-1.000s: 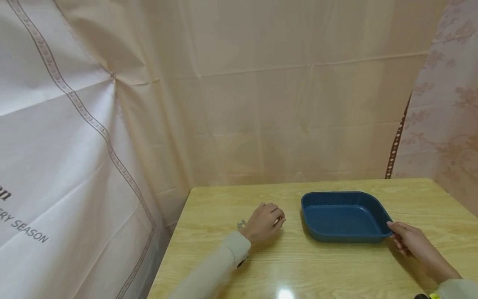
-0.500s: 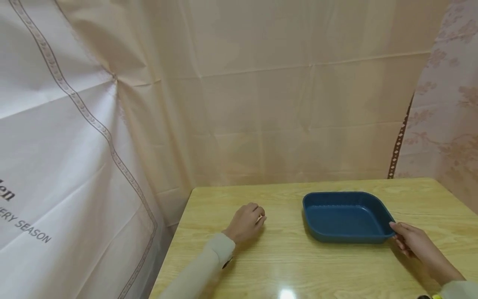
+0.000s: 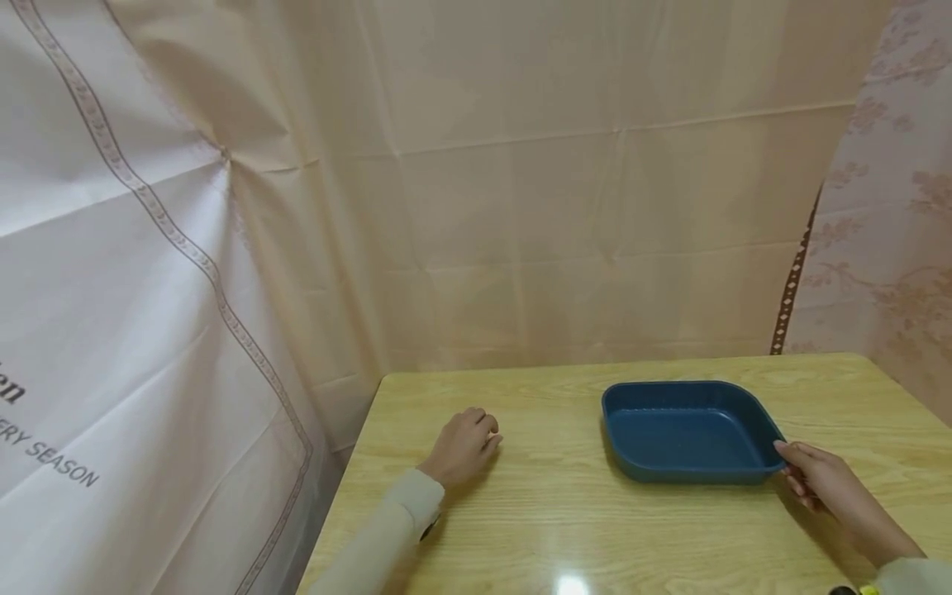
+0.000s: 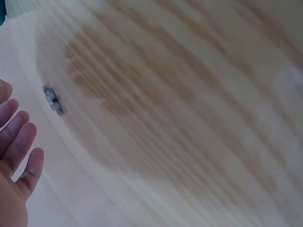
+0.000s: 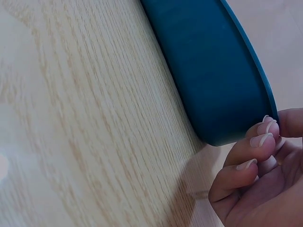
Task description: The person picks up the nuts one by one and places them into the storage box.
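In the head view, my left hand (image 3: 463, 446) hovers at the left part of the table, fingers loosely bent. The left wrist view shows that hand's fingers (image 4: 21, 142) with nothing between them. Beside them on the wood lies a small silvery metal piece (image 4: 53, 99), its kind too blurred to tell; the head view does not show it, as the left hand covers that spot. At right, a deep blue rectangular tray (image 3: 684, 438) with rounded corners sits on the table. My right hand (image 3: 821, 479) pinches its near right corner, thumb above the rim and fingers curled below.
A pale wood-grain table (image 3: 565, 529) carries everything, with its far edge against a beige curtain (image 3: 506, 207). White printed cloth (image 3: 134, 330) hangs at the left, and a floral cloth (image 3: 885, 248) at the right.
My left hand has moved left across the table, away from the tray. The small metal pieces seen by its wrist a second ago are now hidden behind it. Right hand and tray stay put.
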`<state>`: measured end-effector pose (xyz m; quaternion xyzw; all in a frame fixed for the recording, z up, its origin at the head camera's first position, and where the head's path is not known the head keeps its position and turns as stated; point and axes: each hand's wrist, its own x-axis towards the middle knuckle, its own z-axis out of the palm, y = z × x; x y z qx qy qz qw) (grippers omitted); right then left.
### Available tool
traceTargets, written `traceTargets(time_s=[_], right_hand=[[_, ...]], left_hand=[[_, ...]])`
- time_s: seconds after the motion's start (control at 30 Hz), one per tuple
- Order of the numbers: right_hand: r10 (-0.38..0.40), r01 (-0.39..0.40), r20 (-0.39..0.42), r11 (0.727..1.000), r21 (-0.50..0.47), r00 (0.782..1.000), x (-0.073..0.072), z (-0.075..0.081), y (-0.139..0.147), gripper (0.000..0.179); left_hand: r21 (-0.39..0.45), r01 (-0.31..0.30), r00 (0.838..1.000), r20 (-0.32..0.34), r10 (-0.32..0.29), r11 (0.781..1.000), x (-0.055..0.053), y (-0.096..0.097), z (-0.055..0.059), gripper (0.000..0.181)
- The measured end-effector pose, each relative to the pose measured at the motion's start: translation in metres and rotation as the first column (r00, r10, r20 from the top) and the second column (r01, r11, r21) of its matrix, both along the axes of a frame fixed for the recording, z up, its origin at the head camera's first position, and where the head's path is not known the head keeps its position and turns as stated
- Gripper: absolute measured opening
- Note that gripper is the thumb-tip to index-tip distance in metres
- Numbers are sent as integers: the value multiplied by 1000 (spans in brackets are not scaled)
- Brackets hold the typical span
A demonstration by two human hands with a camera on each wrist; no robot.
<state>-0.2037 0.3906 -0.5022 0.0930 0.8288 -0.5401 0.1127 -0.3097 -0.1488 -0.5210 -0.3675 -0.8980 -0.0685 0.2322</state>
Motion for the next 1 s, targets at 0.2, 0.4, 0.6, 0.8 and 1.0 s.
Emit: traceTargets(time_s=[0.2, 0.4, 0.6, 0.8, 1.0], right_hand=[[14, -14, 9, 1000, 5, 1000, -2, 0, 0, 50], [6, -6, 12, 1000, -10, 1000, -2, 1, 0, 49], [-4, 4, 6, 1000, -8, 1000, -2, 0, 0, 48], [-27, 27, 11, 999, -38, 1000, -2, -1, 1, 46], [-14, 14, 8, 999, -29, 1000, 0, -1, 0, 47]], left_hand=[[16, -37, 999, 38, 37, 999, 2, -17, -3, 11], [-20, -98, 992, 80, 99, 995, 2, -30, 1, 16], [-23, -99, 989, 105, 101, 995, 3, -40, -1, 14], [0, -81, 978, 191, 80, 997, 4, -45, -4, 14], [17, -65, 946, 318, 56, 998, 7, -45, -3, 21]])
